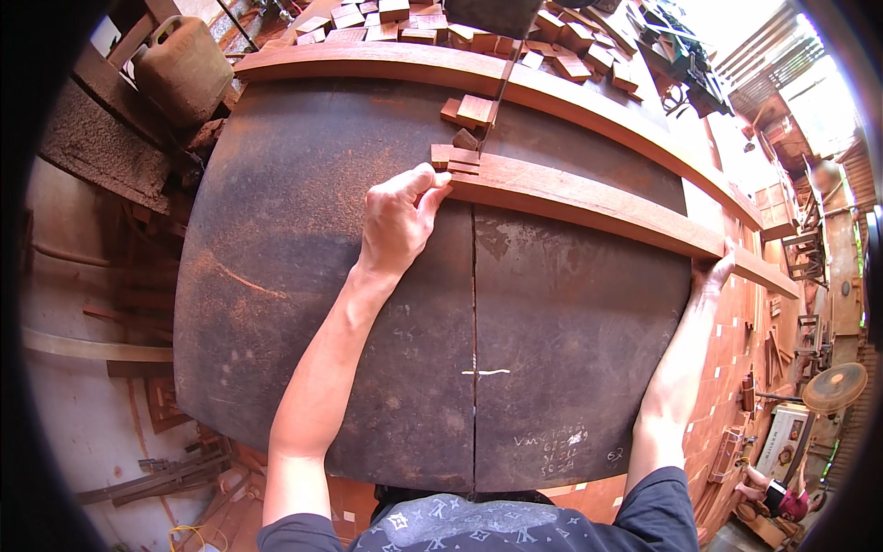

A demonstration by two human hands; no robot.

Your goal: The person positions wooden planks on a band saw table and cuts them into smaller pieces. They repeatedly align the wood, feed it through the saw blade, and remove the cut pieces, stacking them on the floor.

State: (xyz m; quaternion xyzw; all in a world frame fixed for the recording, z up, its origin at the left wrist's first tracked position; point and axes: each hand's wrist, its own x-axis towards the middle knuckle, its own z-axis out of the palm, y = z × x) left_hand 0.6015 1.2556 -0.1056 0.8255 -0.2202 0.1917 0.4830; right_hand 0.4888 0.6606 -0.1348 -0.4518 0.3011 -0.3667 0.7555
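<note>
A long reddish wooden strip [589, 202] lies slantwise across the dark metal saw table [322, 368]. Its left end meets the thin upright band saw blade [501, 87]. My left hand [400, 216] is closed in a pinch at that end, thumb and fingertips just left of the blade. Small wooden blocks [457, 156] sit right at those fingertips, partly touching the strip. Farther along, near the table's right edge, my right hand [713, 271] grips the strip from below and the side; most of its fingers are hidden behind the wood.
A long wooden beam [386, 60] spans the table's far side, with a heap of cut blocks [570, 51] behind it. More blocks [474, 110] lie beside the blade. A dirty plastic jerrycan [184, 69] stands far left. At far right are a fan [835, 386] and another person [786, 497].
</note>
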